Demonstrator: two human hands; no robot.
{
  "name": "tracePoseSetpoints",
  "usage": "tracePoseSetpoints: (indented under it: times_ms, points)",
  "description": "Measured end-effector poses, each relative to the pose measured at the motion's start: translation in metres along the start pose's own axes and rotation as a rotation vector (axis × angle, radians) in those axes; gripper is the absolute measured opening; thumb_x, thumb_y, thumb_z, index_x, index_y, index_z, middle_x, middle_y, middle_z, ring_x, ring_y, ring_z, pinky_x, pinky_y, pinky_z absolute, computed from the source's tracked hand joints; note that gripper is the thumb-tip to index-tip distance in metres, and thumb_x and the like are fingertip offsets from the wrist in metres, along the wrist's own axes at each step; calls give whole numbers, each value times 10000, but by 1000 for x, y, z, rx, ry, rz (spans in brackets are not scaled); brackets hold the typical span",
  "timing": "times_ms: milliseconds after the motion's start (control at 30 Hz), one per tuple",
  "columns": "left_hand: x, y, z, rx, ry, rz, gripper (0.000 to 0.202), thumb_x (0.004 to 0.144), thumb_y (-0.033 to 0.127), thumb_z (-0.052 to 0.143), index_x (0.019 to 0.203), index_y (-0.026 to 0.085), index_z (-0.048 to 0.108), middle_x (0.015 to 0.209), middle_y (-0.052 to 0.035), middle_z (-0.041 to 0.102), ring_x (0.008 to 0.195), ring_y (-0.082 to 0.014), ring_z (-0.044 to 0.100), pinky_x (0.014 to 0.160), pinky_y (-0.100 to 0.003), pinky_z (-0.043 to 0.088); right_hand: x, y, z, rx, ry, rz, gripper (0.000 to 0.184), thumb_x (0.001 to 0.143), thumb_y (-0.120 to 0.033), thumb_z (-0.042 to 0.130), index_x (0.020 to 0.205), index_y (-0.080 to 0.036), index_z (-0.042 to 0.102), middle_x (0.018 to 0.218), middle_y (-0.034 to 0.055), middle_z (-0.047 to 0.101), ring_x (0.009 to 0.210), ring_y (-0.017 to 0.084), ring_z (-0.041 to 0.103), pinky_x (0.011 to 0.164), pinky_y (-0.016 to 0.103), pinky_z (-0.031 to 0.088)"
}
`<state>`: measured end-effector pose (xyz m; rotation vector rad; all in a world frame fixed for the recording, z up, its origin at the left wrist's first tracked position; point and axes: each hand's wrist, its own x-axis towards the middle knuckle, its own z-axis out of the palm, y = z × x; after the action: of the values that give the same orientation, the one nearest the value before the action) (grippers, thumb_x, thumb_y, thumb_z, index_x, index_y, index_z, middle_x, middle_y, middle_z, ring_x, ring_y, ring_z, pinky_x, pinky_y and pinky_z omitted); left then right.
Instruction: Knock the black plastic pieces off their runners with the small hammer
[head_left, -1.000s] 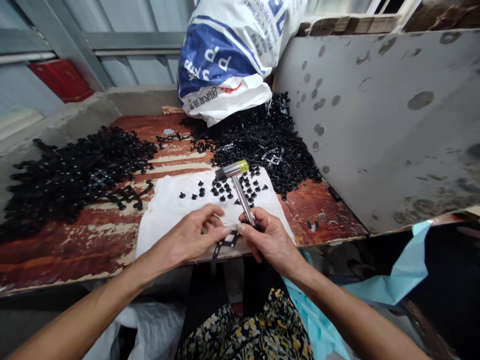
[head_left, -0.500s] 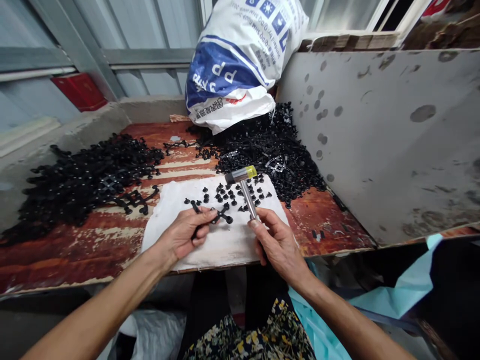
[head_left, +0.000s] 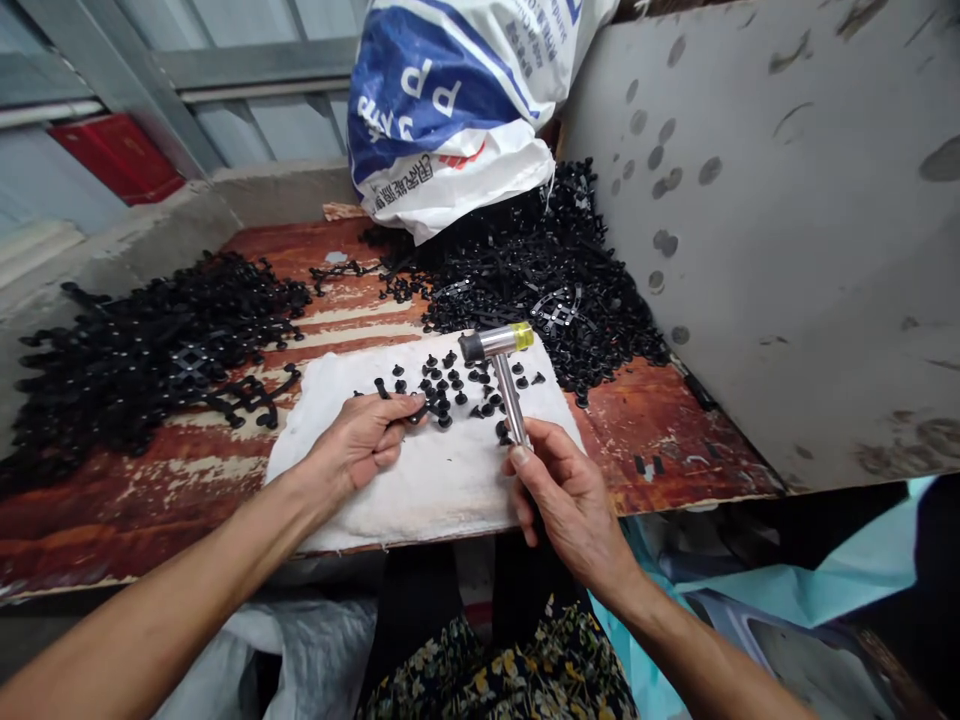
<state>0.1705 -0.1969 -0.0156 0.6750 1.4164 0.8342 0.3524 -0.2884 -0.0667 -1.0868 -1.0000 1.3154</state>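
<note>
In the head view, the left hand (head_left: pixel 360 447) curls its fingers around a black plastic piece (head_left: pixel 382 387) above a white cloth (head_left: pixel 420 495). The right hand (head_left: pixel 570 490) clamps the steel handle of a yellow-tipped mallet (head_left: pixel 511 385), its head over loose black plastic studs (head_left: pixel 442 395) on the cloth, which lies on a weathered red-painted board (head_left: pixel 660 450).

Gap between left hand (head_left: pixel 360 445) and right hand (head_left: pixel 570 495) above rumpled white cloth (head_left: pixel 420 500), steel-handled, yellow-capped mallet (head_left: pixel 510 395) rising from right hand, loose black plastic studs (head_left: pixel 442 385) ahead on cloth, heaped black plastic parts (head_left: pixel 525 290) beyond, dented grey metal panel (head_left: pixel 757 230) walling right side, white-and-blue woven sack (head_left: pixel 442 110) behind heap
</note>
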Motion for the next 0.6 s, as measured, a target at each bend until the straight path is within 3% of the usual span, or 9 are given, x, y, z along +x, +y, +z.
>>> tracePoseSetpoints:
  times_ms: [600]
  points:
    - [7,-2,3,67,29,36,190,841,63,641,659,68,587,536,-16,601,282,15,243,260,-108,160,-2,4,-4,8,-43,23,337,926,-462,595,1164,-227,559,734,-58,534,398,41,429,312,150,364]
